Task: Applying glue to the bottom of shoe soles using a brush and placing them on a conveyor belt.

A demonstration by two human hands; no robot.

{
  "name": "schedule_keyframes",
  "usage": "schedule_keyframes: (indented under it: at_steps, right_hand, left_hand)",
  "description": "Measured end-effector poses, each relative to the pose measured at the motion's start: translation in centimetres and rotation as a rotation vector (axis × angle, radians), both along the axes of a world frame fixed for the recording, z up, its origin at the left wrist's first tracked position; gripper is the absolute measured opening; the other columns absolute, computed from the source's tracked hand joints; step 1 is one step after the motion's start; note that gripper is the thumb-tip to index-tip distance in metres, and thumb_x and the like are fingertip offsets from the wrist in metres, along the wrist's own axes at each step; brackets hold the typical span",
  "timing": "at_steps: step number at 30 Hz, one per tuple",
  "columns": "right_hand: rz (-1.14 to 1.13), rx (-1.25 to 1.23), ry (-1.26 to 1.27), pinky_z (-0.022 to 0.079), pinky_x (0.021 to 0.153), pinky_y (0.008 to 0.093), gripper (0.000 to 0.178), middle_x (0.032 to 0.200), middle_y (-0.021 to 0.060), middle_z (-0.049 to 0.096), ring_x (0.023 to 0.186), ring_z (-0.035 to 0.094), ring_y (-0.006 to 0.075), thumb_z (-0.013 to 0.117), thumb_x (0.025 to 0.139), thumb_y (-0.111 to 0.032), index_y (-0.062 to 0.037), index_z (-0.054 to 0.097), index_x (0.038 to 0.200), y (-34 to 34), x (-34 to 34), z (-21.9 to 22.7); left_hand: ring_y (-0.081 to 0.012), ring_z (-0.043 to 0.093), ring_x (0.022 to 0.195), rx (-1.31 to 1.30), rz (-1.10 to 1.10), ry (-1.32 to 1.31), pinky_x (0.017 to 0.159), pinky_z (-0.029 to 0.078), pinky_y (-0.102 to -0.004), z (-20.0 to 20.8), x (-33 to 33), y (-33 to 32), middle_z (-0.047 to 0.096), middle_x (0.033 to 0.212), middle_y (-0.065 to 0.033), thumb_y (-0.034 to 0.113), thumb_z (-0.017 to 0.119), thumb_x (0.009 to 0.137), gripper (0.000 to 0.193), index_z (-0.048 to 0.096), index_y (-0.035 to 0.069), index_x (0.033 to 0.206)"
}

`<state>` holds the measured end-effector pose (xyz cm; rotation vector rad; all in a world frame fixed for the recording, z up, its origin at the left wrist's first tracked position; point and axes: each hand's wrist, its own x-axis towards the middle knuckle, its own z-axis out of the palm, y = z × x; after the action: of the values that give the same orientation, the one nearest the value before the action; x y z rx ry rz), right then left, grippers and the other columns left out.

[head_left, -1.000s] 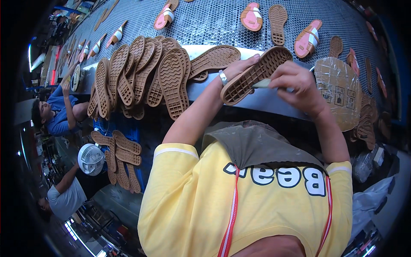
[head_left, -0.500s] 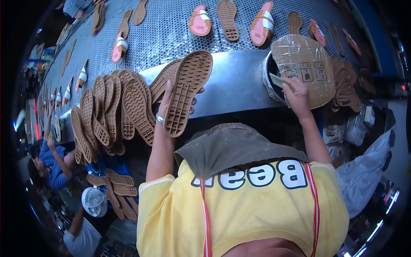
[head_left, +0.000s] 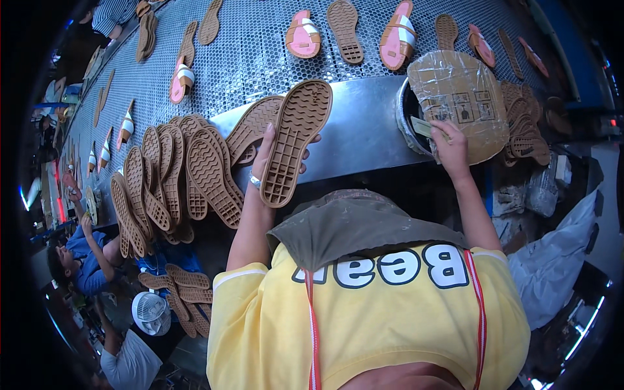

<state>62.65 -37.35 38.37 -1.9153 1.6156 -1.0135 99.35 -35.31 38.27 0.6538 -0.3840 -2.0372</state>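
I have the left hand wrapped around a brown outsole, thumb on one edge and fingers on the other, tread toward my camera, left of the round pot. The right hand pinches a pale flat applicator, its tip at the pot's mouth; I can't tell whether it touches the inside. Taped cardboard covers the pot's right part. Left of the pot, I see overlapping outsoles along the steel worktop; beyond it, pink-lined sandals on a mesh belt.
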Motion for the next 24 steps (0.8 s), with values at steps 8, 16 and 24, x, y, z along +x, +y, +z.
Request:
schedule_keyframes:
  at_steps: [8,16,24]
  right_hand:
    - [-0.163,0.587,-0.793,0.046,0.050,0.0173,0.021,0.075,0.0043,0.059,0.057,0.055,0.0072,0.056,0.085,-0.007,0.0024,0.059,0.104,-0.6,-0.2,0.9]
    - [0.023,0.612,-1.035,0.049,0.053,0.0195,0.025,0.076,0.0051,0.061,0.060,0.057,0.0082,0.061,0.082,-0.007,0.0038,0.059,0.105,-1.0,4.1,4.3]
    - [0.342,0.137,-0.584,0.044,0.060,0.0212,0.020,0.080,0.0037,0.058,0.069,0.054,0.0100,0.063,0.078,-0.001,0.0002,0.064,0.098,-3.3,10.5,8.1]
  left_hand:
    - [-0.0177,0.059,0.069,0.009,-0.006,0.036,0.050,0.055,-0.0262,-0.2,0.0,0.0,0.053,0.109,-0.0266,0.055,0.036,0.088,0.067,0.031,0.006,0.133]
    - [-0.0196,0.059,0.074,-0.010,-0.064,0.182,0.054,0.057,-0.0302,0.0,-0.5,0.1,0.047,0.114,-0.0283,0.054,0.038,0.088,0.067,0.028,0.007,0.134]
    - [-0.0182,0.057,0.075,-0.008,-0.045,0.152,0.052,0.055,-0.0265,2.1,-0.2,1.5,0.048,0.114,-0.0274,0.054,0.035,0.089,0.066,0.031,0.006,0.133]
